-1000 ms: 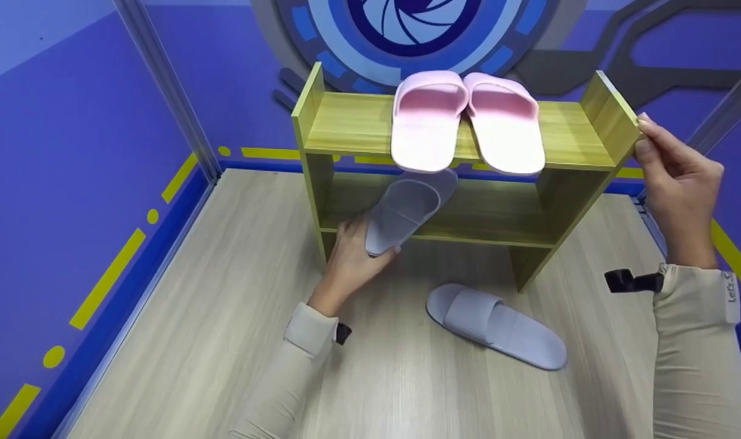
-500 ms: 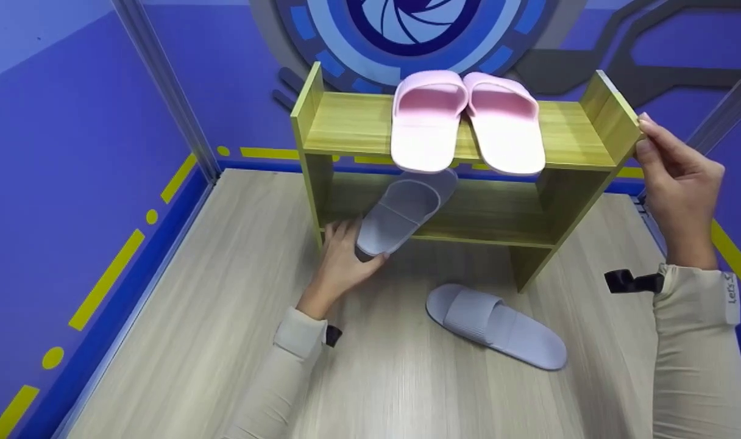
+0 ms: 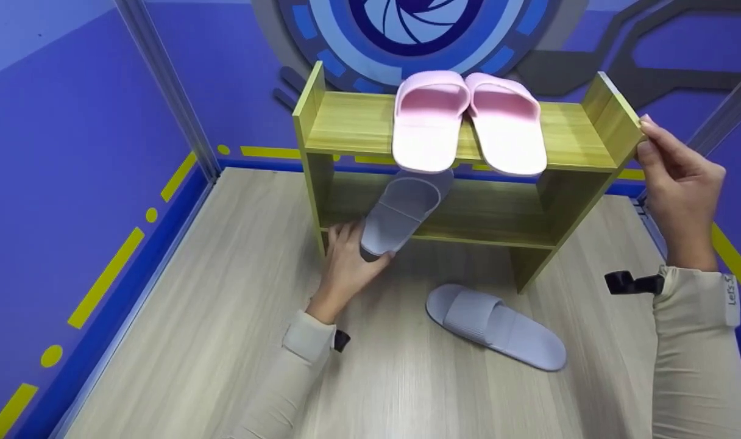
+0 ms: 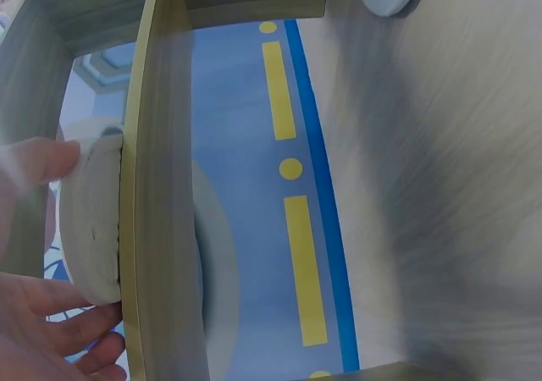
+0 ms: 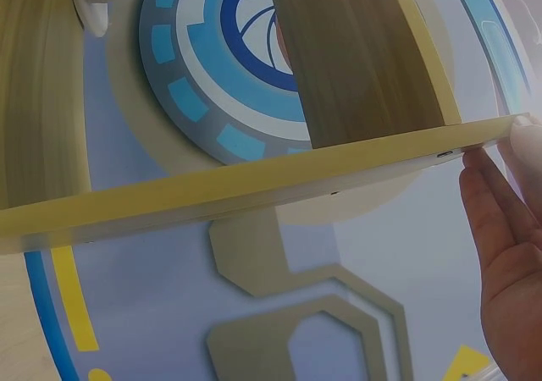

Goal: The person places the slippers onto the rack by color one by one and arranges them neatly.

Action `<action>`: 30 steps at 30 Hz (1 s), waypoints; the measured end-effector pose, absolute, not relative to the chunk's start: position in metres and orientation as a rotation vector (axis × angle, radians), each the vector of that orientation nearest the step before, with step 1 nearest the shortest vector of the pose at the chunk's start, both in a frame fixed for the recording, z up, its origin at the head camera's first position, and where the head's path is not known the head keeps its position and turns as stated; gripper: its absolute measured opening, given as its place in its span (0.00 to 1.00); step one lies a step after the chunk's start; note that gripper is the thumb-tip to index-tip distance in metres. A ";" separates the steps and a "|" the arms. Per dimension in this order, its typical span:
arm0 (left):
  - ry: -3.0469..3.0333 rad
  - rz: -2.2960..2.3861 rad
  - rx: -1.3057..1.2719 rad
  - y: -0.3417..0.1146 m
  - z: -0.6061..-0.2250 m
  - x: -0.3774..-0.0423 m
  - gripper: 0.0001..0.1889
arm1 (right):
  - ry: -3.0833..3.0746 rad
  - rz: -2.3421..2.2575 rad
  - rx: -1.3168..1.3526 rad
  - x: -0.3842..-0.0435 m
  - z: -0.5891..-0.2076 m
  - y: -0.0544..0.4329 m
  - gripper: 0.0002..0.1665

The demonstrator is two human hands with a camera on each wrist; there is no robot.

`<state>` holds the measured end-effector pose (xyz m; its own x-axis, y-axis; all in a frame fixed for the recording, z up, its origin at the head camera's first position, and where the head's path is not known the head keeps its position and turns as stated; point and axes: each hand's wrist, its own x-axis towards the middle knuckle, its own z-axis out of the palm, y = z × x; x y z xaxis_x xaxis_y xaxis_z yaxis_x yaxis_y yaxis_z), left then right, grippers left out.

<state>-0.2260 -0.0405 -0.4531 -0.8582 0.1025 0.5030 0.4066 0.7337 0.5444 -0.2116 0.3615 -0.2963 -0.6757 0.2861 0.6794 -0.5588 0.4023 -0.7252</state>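
My left hand (image 3: 353, 263) holds a grey slide slipper (image 3: 401, 210) by its heel, thumb on one side and fingers on the other. The slipper lies slanted on the middle shelf of a wooden shoe rack (image 3: 486, 210), its heel past the front edge and its toe partly hidden under the top shelf. In the left wrist view the heel (image 4: 91, 216) is right at the board's edge. My right hand (image 3: 681, 177) pinches the top of the rack's right side panel (image 5: 356, 161). A second grey slipper (image 3: 498, 327) lies on the floor in front of the rack.
Two pink slippers (image 3: 428, 137) stand side by side on the top shelf, heels overhanging its front edge. A blue patterned wall (image 3: 224, 79) rises close behind the rack, with another wall on the left. Pale wood-look flooring (image 3: 212, 341) spreads in front.
My left hand has shifted slightly left, then a little back to the right, on the slipper's heel, and the slipper has turned slightly. My right hand stays at the side panel.
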 end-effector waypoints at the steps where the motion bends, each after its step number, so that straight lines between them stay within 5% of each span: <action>1: -2.488 -0.925 -0.385 -0.040 -0.453 -0.226 0.38 | -1.885 1.361 0.228 -0.212 -0.296 0.362 0.17; 30: -2.521 -0.984 -0.549 -0.036 -0.456 -0.225 0.39 | -1.881 1.379 0.217 -0.211 -0.295 0.360 0.17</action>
